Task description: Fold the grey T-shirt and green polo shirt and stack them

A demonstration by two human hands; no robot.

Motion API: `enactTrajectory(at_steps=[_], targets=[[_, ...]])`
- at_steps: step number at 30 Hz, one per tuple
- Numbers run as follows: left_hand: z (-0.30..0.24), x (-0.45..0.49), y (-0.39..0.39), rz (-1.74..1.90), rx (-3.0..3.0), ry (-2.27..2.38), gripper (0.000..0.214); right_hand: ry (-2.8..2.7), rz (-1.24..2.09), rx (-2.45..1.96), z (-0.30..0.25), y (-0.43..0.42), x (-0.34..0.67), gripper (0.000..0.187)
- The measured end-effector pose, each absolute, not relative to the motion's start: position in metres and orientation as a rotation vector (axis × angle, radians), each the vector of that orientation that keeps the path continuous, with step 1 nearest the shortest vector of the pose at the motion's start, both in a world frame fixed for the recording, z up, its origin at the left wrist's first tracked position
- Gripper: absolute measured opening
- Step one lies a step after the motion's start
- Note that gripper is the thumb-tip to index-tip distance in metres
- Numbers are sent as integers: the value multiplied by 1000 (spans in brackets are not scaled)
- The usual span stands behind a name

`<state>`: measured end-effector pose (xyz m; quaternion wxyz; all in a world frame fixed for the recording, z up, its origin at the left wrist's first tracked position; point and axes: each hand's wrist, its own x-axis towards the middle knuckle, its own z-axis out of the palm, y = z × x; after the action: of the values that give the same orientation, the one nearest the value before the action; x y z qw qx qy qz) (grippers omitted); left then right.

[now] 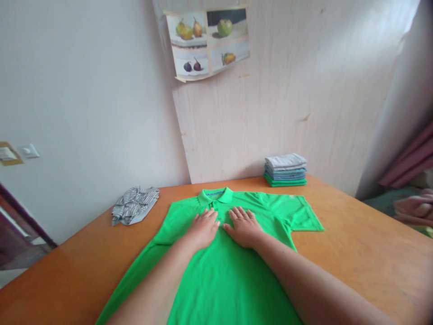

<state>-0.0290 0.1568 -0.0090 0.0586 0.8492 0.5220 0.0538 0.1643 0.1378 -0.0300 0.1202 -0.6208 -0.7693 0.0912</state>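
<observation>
Orange tabletop [355, 243]: green collared shirt [219, 275] under left hand [203, 229] and right hand [245, 227], flat, empty.

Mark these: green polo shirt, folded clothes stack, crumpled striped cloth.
Green polo shirt [219, 262]: head view, middle of its front.
Folded clothes stack [286, 173]: head view, front edges of its blue layers.
Crumpled striped cloth [135, 203]: head view, middle of its striped fabric.
</observation>
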Motion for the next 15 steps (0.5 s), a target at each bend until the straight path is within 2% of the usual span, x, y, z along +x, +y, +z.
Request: enactTrajectory(at_steps=[10, 15], targets=[[-19, -25, 155, 338, 2621, 1599, 53, -2260, 224, -1828, -33, 139, 166, 77], [-14, -24, 148, 408, 2743, 1520, 44, -2278, 203, -1826, -33, 139, 168, 77]])
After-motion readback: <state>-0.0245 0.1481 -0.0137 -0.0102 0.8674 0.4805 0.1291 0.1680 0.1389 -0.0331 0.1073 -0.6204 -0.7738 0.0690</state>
